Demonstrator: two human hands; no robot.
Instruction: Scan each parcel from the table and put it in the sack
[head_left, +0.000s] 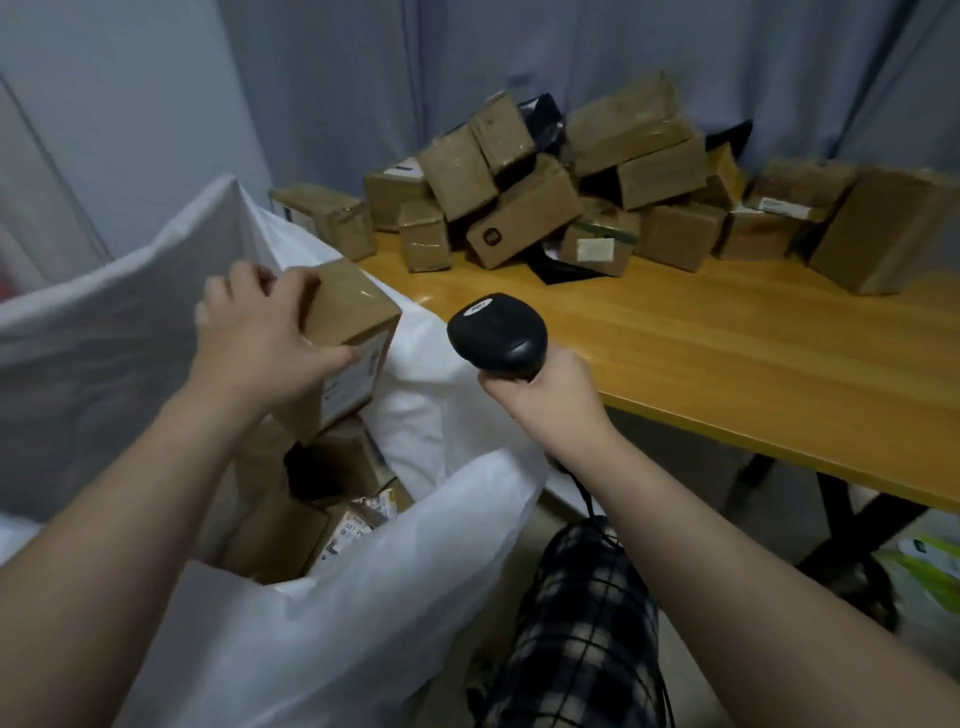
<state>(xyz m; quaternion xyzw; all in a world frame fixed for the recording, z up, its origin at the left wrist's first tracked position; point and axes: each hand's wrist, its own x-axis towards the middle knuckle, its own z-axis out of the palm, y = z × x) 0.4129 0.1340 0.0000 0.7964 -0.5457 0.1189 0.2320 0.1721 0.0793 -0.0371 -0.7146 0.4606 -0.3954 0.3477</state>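
My left hand (254, 332) grips a small brown cardboard parcel (353, 332) with a white label on its side, held above the open mouth of the white sack (363, 597). Several parcels lie inside the sack (291, 530). My right hand (545, 395) holds a black handheld scanner (498, 332) just right of the parcel, at the table's near edge, its cable hanging down. A heap of brown parcels (524, 208) sits at the back of the wooden table (727, 353).
A large box (883, 228) stands at the table's right end. Grey curtains hang behind the table. Black table legs (857, 519) and a green-white bag (930, 571) are on the floor at right. My checked trouser leg (576, 623) is beside the sack.
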